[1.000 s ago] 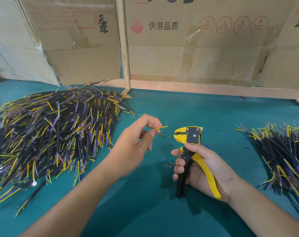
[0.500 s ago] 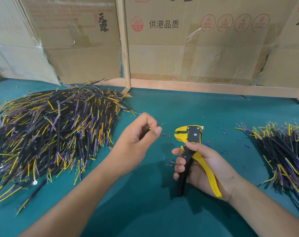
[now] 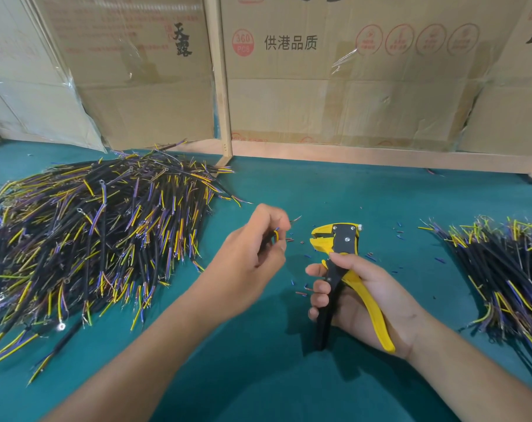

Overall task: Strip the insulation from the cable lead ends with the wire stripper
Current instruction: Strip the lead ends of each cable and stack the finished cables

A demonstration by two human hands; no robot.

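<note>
Head view, teal work surface (image 3: 334,190).

- Left hand (image 3: 246,263): raised at centre, fingers curled, pinching a short yellow lead (image 3: 276,236) between thumb and fingertips. Only a small bent section of lead visible; rest hidden by fingers. Thin stripped tip pokes out at 1 o'clock from the knuckles.
- Right hand (image 3: 365,296): at 4 o'clock from left hand, wrapped round both handles of the wire stripper (image 3: 339,269). Handles spread apart, black one under the fingers, yellow one across the palm. Head points to 12 o'clock, mouth turned toward 9 o'clock, near the lead but not touching.
- Insulation scraps (image 3: 301,292): small blue, red, dark bits scattered on surface between and around both hands.
- Large cable pile (image 3: 100,239): at 9 o'clock, black sheaths w/ yellow, blue, purple ends; some w/ ring terminals. Left forearm crosses in front of its near edge.
- Smaller cable pile (image 3: 508,269): at 3 o'clock, partly cut by frame edge.
- Cardboard boxes (image 3: 349,86): at 12 o'clock, behind a wooden frame (image 3: 225,117), printed w/ red stamps and black characters.
</note>
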